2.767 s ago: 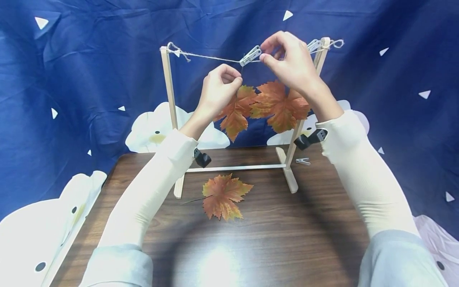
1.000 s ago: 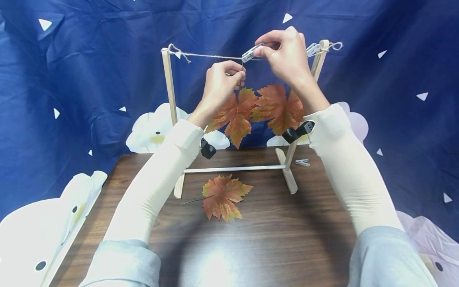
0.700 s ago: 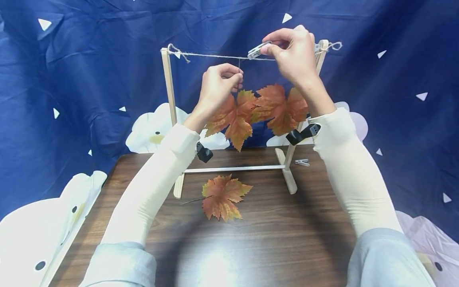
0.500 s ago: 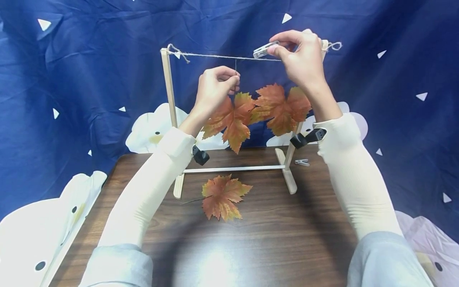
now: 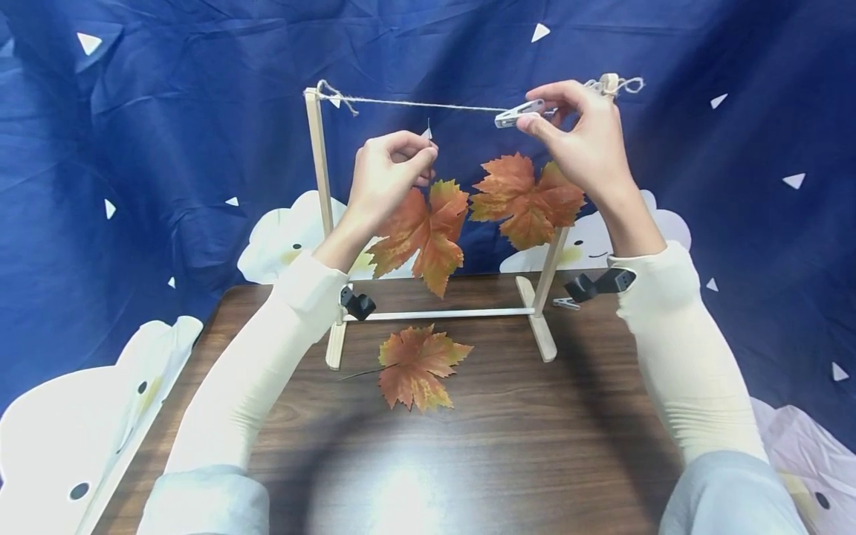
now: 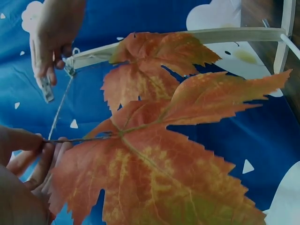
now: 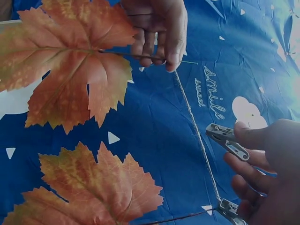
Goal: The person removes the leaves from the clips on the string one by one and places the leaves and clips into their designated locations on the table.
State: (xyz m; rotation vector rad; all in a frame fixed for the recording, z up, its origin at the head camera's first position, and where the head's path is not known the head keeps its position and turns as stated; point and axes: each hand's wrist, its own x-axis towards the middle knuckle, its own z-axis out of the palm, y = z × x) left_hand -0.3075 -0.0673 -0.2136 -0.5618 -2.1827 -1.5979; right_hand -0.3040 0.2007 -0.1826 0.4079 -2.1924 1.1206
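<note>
My left hand (image 5: 394, 174) pinches the thin stem of an orange maple leaf (image 5: 428, 238), which hangs below the fingers, its stem tip sticking up beneath the string. My right hand (image 5: 585, 137) holds a silvery clothespin (image 5: 518, 115) between thumb and fingers, right by the string (image 5: 414, 103). In the right wrist view the clothespin (image 7: 227, 139) is off to one side of the string. A second maple leaf (image 5: 524, 200) hangs farther right, its stem caught by another clothespin (image 7: 229, 210) on the string, near the right post.
The string runs between two posts of a wooden stand (image 5: 317, 156) with a white crossbar (image 5: 441, 314). On the brown table (image 5: 535, 446) lie a third maple leaf (image 5: 421, 368) and a spare clothespin (image 5: 566, 303). A blue curtain hangs behind.
The clothespin came off the middle of the string in my right hand and moved right. My left hand drew the leaf down and left, away from the string.
</note>
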